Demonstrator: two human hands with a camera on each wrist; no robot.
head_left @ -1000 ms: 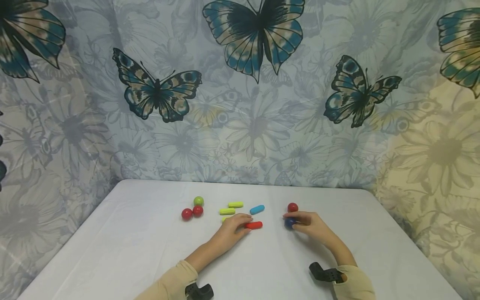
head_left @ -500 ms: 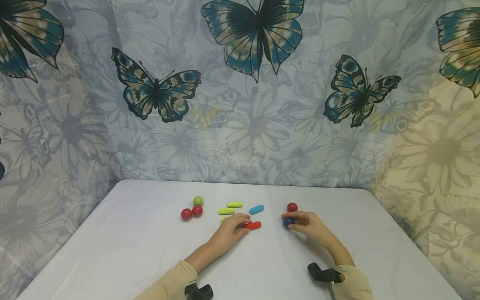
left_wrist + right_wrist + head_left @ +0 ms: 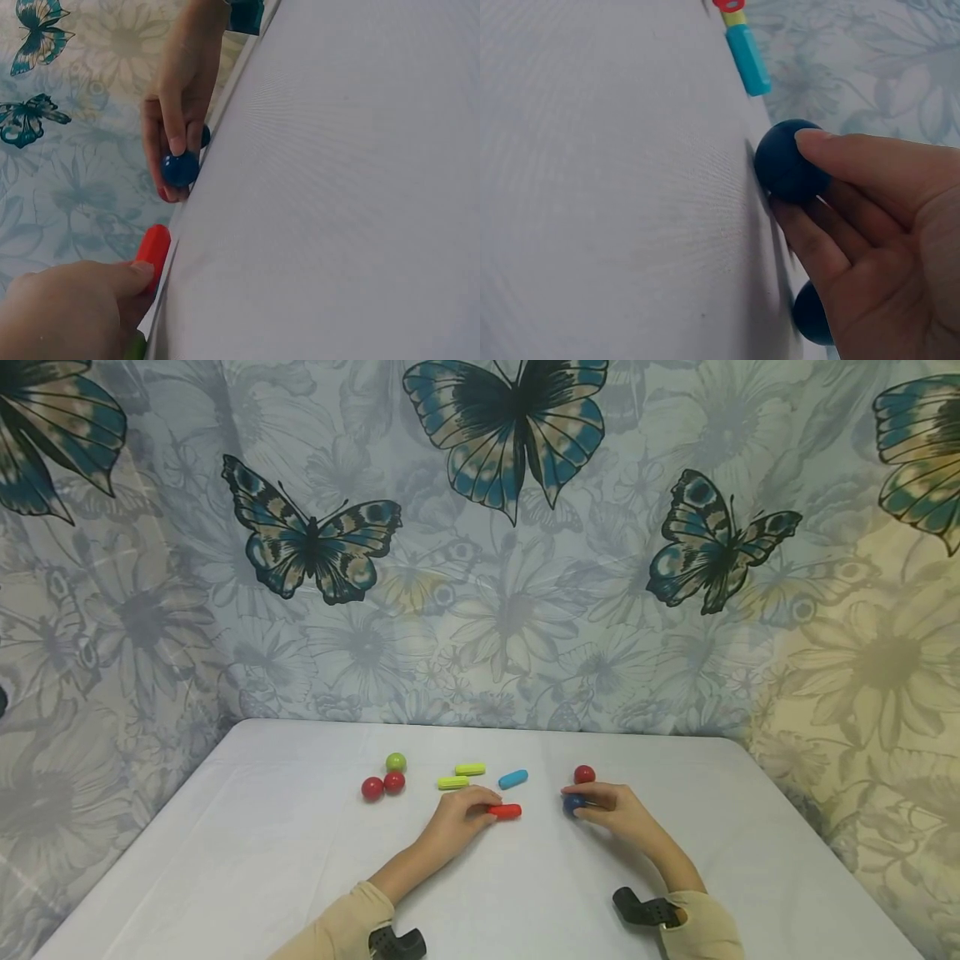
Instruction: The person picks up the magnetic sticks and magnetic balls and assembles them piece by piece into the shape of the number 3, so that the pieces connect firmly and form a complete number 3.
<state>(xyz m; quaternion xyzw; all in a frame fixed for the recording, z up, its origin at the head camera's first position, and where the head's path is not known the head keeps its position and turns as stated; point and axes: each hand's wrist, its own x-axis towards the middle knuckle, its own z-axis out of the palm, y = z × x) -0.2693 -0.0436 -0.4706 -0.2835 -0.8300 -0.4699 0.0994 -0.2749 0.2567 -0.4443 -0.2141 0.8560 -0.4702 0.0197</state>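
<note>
My left hand (image 3: 457,814) pinches a short red rod (image 3: 507,812) with blunt ends, thumb along its side in the left wrist view. On the right, my right hand (image 3: 621,810) holds a dark blue ball (image 3: 791,161) between thumb and fingers, low over the table. A second blue ball (image 3: 814,315) shows partly behind that hand in the right wrist view. Just beyond the fingers sits a red ball (image 3: 584,774). Two yellow-green rods (image 3: 470,769) and a light blue rod (image 3: 513,779) lie beyond my left hand.
Two red balls (image 3: 393,782) and a green ball (image 3: 396,762) are grouped at the left on the white table (image 3: 262,827). Behind the table's far edge hangs a butterfly-patterned cloth (image 3: 517,610). Both wrists wear black camera mounts (image 3: 645,907).
My right hand has shifted slightly left with the blue ball. The red rod in my left hand has moved a little left, and a third yellow-green rod is now hidden behind that hand.
</note>
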